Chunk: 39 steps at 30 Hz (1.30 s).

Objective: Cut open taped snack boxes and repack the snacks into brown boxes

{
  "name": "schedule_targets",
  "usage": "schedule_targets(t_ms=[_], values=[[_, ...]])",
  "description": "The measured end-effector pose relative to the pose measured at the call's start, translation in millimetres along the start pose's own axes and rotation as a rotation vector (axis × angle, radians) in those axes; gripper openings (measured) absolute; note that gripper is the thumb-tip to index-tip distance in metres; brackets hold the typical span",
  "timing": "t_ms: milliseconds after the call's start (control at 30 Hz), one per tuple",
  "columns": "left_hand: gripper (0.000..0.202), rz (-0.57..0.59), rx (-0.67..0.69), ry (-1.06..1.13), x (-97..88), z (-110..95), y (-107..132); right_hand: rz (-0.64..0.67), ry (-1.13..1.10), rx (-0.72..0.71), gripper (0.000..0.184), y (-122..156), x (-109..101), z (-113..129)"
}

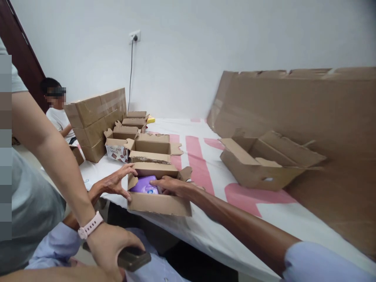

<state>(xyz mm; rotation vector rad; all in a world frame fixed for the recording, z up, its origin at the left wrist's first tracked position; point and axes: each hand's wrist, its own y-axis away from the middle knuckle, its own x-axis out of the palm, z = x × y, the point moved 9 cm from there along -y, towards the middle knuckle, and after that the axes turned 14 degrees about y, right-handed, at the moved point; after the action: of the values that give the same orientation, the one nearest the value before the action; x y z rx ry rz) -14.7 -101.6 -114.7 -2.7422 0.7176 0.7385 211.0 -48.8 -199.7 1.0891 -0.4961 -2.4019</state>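
An open cardboard box (160, 205) lies at the table's near edge with its flaps spread. Inside its left part sits a purple plastic-wrapped pack (144, 184) with a small blue and white label. My left hand (119, 182) spans the box's left end, thumb at the front wall and fingers toward the back flap. Reaching in from the right, my right hand (170, 185) has its index finger on the purple pack's top. The other fingers are down in the box, partly hidden, against the pack's right side.
Several open cardboard boxes (152, 147) run back behind mine, beside stacked closed cartons (96, 121). Another open box (261, 172) stands right, before a large cardboard sheet (293, 102). At left, another person's hand (108, 246) holds a dark object (133, 258); someone sits farther back.
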Motion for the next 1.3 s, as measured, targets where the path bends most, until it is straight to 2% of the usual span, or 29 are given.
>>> schedule_targets(t_ms=[167, 300, 467, 600, 667, 833, 933, 1033, 1133, 1233, 1300], values=[[0.089, 0.063, 0.125, -0.089, 7.2, -18, -11, 0.006, 0.008, 0.030, 0.048, 6, 0, 4], [0.091, 0.061, 0.135, -0.130, 4.9, -18, -14, -0.058, 0.036, 0.003, 0.046, 14, -8, 12], [0.083, 0.036, 0.156, -0.156, 1.5, -18, -10, -0.184, 0.114, -0.094, 0.038, 32, -23, 36], [0.073, 0.007, 0.201, -0.132, 1.9, -23, -9, -0.385, 0.246, -0.166, 0.044, 50, -36, 54], [0.070, -0.001, 0.209, -0.128, 4.1, -25, -11, -0.444, 0.313, -0.200, 0.048, 57, -36, 58], [0.072, 0.002, 0.208, -0.137, 13.5, -31, -23, -0.403, 0.346, -0.211, 0.043, 65, -24, 53], [0.071, 0.019, 0.220, -0.145, 18.6, -36, -27, -0.523, 0.351, -0.264, 0.039, 80, -27, 57], [0.069, 0.027, 0.228, -0.143, 18.7, -37, -27, -0.671, 0.274, -0.260, 0.041, 95, -39, 55], [0.072, 0.015, 0.218, -0.147, 13.9, -34, -25, -0.753, 0.114, -0.230, 0.044, 102, -60, 41], [0.073, 0.005, 0.220, -0.159, 9.2, -33, -26, -0.795, -0.126, -0.218, 0.044, 108, -87, 19], [0.070, 0.011, 0.229, -0.168, 8.2, -34, -30, -0.779, -0.355, -0.282, 0.045, 113, -100, 7]])
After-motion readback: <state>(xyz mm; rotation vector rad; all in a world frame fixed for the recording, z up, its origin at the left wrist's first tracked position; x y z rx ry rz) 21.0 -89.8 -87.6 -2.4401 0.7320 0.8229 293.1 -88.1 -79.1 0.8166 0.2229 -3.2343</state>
